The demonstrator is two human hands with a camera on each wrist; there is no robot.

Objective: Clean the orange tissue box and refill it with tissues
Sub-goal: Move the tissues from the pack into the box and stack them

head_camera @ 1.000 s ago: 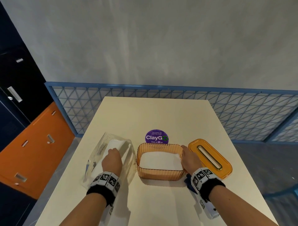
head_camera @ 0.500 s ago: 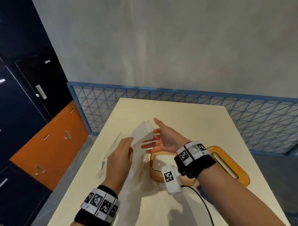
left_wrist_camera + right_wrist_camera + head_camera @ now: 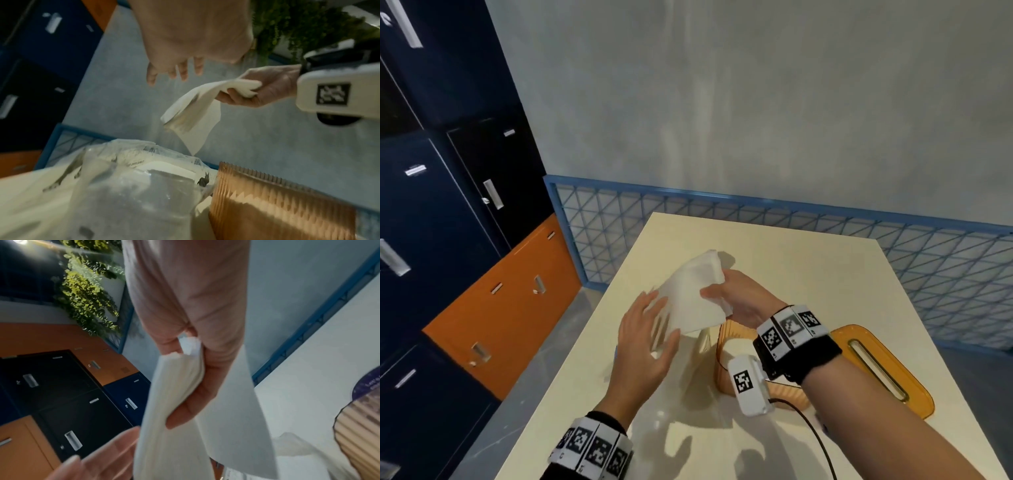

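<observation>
The orange tissue box (image 3: 726, 346) stands lidless on the cream counter (image 3: 774, 260), a translucent tub with ribbed, fluted walls and rounded corners; white tissue shows inside it. Its flat orange lid (image 3: 876, 363), an oblong with a long central slot, lies on the counter just to the right of the box. Above the box's left end, a thick stack of white tissues (image 3: 695, 294) is held in the air, soft and slightly bowed, with one loose sheet hanging from its underside in the left wrist view. The right hand (image 3: 743, 301) has the stack in its grip, thumb on top and fingers curled beneath one end, palm turned leftward and the wrist crossing over the box. The left hand (image 3: 643, 346) is raised beside the stack's near edge with fingers straight and spread, holding nothing; whether it touches the tissues cannot be told. Below it a crinkled clear plastic wrapper (image 3: 115, 183) lies against the box's left wall.
</observation>
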